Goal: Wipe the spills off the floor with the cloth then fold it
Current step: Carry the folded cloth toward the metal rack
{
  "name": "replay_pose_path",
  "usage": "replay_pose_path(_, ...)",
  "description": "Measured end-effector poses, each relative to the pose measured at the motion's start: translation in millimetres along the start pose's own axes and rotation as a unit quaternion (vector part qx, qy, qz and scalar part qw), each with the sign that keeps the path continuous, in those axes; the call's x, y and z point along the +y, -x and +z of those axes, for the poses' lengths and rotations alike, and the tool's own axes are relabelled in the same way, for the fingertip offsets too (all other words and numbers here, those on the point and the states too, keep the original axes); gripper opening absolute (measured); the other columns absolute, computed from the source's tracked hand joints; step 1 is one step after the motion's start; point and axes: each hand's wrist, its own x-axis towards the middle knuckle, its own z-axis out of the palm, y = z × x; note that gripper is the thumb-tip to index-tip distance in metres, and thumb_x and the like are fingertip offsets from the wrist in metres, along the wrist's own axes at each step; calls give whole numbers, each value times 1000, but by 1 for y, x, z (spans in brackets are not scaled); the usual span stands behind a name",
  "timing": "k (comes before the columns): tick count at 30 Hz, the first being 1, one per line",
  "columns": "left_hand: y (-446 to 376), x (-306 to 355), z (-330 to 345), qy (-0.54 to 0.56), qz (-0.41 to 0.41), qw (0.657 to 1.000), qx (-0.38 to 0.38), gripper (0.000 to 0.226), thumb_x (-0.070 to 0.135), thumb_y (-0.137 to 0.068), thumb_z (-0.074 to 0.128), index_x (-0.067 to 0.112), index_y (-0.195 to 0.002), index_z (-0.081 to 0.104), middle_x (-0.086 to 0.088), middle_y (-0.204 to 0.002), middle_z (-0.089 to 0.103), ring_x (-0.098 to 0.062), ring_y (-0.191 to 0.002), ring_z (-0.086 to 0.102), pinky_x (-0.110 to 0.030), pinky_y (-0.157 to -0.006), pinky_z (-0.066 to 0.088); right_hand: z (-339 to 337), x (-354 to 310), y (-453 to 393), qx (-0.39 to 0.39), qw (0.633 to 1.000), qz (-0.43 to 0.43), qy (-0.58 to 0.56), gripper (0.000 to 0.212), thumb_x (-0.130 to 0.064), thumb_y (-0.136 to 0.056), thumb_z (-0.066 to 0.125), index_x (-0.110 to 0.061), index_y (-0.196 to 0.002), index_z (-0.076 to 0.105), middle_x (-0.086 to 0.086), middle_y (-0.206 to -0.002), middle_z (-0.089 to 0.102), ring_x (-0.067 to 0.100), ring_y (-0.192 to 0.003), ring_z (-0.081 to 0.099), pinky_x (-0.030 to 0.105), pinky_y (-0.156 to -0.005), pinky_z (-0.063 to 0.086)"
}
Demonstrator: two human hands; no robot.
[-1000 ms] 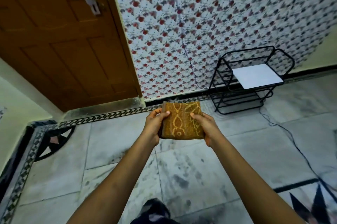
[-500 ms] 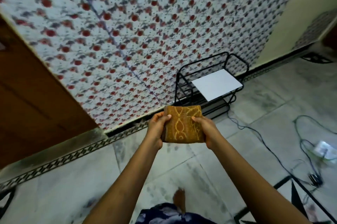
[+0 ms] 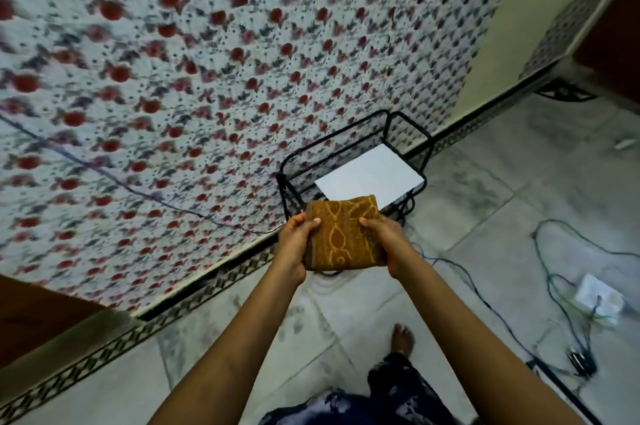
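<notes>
Left hand (image 3: 294,246): grip closed on the left edge of the cloth (image 3: 344,234), thumb laid over the top face, fingers curled beneath.

Right hand (image 3: 389,244): grip closed on the right edge of the cloth, thumb on top, fingers under.

Cloth: brown with a yellow pattern, already folded into a thick, compact rectangle; held flat in the air between both hands, in front of the black wire rack (image 3: 353,161) and above the floor (image 3: 485,217).

Black wire rack: stands against the flowered wall (image 3: 207,61); a white sheet (image 3: 370,175) lies on its top shelf, just behind the cloth's far edge.

Floor: pale marble tiles with grey smudges near the rack; whether any of them are wet spills cannot be told.

Cables (image 3: 554,272): loose loops to the right of the rack, running to a small white box (image 3: 601,296).

Bare foot (image 3: 401,338): on the floor, nearer the person than the rack.

Step in hand, by judgement: folding looks finished or nearly so. Next move likely calls for pressing the layers square and setting the bundle down flat, perhaps on the rack, without letting the folds spring apart.
</notes>
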Motion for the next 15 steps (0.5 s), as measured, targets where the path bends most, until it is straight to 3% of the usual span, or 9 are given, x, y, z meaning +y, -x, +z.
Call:
replay_pose_path(3, -39, 8, 40, 8, -5, 1000, 26, 16, 11, -90, 59, 12, -106, 56, -13, -102, 64, -26, -85, 61, -38, -75, 53, -19, -34, -49, -17, 1000, -2, 19, 17, -18, -90, 59, -15, -107, 56, 11, -109, 59, 25, -89, 56, 39, -82, 49)
replay_pose_path(7, -79, 19, 97, 30, -29, 997, 66, 9, 10, -91, 57, 15, -98, 57, -8, -94, 64, -24, -83, 61, -36, -72, 53, -50, -80, -108, -48, 997, 8, 63, 20, -18, -92, 57, -13, -111, 57, 9, -102, 59, 16, -74, 56, 32, -66, 48)
replay_pose_path(12, -130, 34, 157, 55, -55, 993, 88, 14, 9, -91, 56, 15, -104, 56, -8, -93, 65, -23, -79, 62, -34, -61, 51, -80, -129, -190, -79, 990, 31, 110, 30, -20, -94, 52, -11, -122, 52, 12, -112, 57, 25, -93, 55, 35, -73, 47)
replay_pose_path(15, -170, 38, 182, 80, -81, 988, 101, 12, 10, -91, 56, 15, -102, 57, -13, -103, 64, -26, -84, 64, -36, -63, 52, -89, -150, -237, -92, 986, 56, 124, 27, -21, -94, 52, -13, -120, 53, 14, -115, 58, 27, -95, 56, 35, -72, 49)
